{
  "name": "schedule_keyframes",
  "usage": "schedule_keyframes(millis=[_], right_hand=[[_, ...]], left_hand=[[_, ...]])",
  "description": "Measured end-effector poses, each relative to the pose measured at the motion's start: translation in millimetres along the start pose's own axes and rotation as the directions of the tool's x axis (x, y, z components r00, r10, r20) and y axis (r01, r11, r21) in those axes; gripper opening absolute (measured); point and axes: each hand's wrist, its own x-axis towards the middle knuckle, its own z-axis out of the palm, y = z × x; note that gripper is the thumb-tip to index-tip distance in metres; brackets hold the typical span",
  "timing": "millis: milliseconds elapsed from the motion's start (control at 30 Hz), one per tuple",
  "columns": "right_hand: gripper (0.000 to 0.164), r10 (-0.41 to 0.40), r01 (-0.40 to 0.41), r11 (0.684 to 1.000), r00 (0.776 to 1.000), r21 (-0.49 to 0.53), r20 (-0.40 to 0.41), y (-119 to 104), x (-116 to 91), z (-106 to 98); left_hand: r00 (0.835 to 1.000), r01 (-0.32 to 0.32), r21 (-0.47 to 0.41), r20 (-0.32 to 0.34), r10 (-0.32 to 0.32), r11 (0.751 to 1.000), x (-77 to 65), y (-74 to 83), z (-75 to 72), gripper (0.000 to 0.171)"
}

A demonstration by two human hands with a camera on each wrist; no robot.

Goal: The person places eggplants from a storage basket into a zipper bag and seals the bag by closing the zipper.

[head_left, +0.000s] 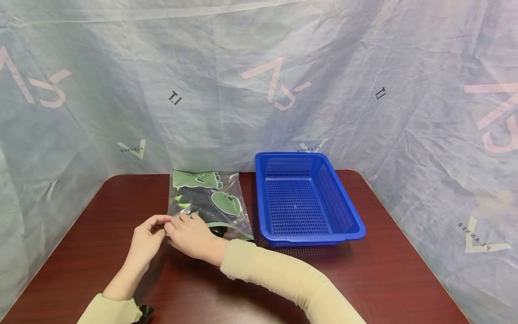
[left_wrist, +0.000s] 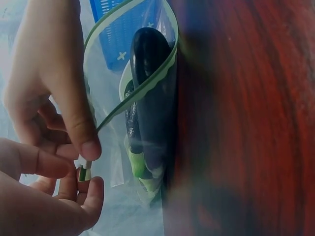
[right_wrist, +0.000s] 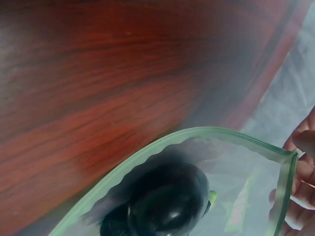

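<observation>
A clear zip bag with green cartoon prints lies at the back of the table, left of centre. Dark eggplants with light green stem ends are inside it. Its green-edged mouth gapes in both wrist views. At one end of that mouth, my left hand pinches the bag's corner, where a small white and green piece shows between fingertips. Right beside it, my right hand grips the same corner with thumb and fingers. The fingers partly cover this corner.
A blue perforated basket stands right of the bag. The dark red table meets a grey printed cloth at the back and sides. Something black shows by the left sleeve.
</observation>
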Motion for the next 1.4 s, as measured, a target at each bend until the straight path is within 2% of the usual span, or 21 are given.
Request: schedule_keyframes(millis=[200,300,367,433,500,633,833,967,1067,1133,1200,1300,1400], right_hand=[[0.019,0.005,-0.005,1.0,1.0,-0.012,0.02,-1.5,3.4,3.4],[0.018,0.007,-0.006,1.0,1.0,-0.011,0.021,-1.7,3.3,4.5],[0.017,0.008,-0.008,1.0,1.0,-0.01,0.01,-2.0,3.5,5.5],[0.016,0.007,-0.008,1.0,1.0,-0.008,-0.007,-2.6,4.2,7.2],[0.015,0.005,-0.005,1.0,1.0,-0.006,-0.021,-3.3,5.1,8.9],[0.016,0.001,-0.001,1.0,1.0,-0.004,-0.023,-4.5,6.5,11.3],[0.016,0.0,0.0,1.0,1.0,0.009,-0.021,-4.8,8.0,10.9],[0.016,-0.007,0.007,1.0,1.0,0.019,-0.029,-4.6,8.3,9.3],[0.015,-0.01,0.01,1.0,1.0,0.026,-0.025,-5.0,8.3,9.4],[0.014,-0.012,0.013,1.0,1.0,0.027,-0.027,-5.2,8.2,10.3],[0.012,-0.013,0.014,0.999,1.0,0.03,-0.028,-4.7,7.9,11.6],[0.011,-0.02,0.021,0.999,0.999,0.038,-0.03,-2.6,6.9,12.9],[0.011,-0.033,0.034,0.998,0.999,0.043,-0.028,0.3,5.5,13.9]], left_hand=[[1.0,0.008,-0.017,0.0,-0.008,1.0,-0.2,2.1,-1.8,0.028],[0.999,-0.042,0.033,-0.003,0.042,0.999,0.0,0.3,-2.2,0.028],[0.994,-0.104,0.12,-0.001,0.105,0.987,0.1,-2.2,-3.5,0.033],[0.984,-0.175,0.236,0.003,0.18,0.956,0.3,-5.6,-5.4,0.037],[0.969,-0.235,0.341,0.014,0.245,0.91,0.4,-9.1,-7.7,0.04],[0.936,-0.328,0.471,0.047,0.348,0.819,0.6,-13.5,-11.2,0.033],[0.867,-0.426,0.603,0.061,0.494,0.674,-0.8,-15.0,-13.1,0.021],[0.835,-0.46,0.658,0.091,0.543,0.597,-2.9,-14.3,-13.8,0.02],[0.804,-0.491,0.683,0.117,0.583,0.54,-3.5,-13.3,-14.2,0.019],[0.785,-0.51,0.692,0.132,0.605,0.511,-2.9,-12.3,-14.4,0.019],[0.773,-0.52,0.699,0.139,0.619,0.492,-2.1,-11.6,-14.0,0.018],[0.774,-0.514,0.708,0.141,0.617,0.483,-0.9,-11.2,-12.0,0.017],[0.784,-0.497,0.719,0.132,0.606,0.486,-0.4,-10.9,-9.2,0.016]])
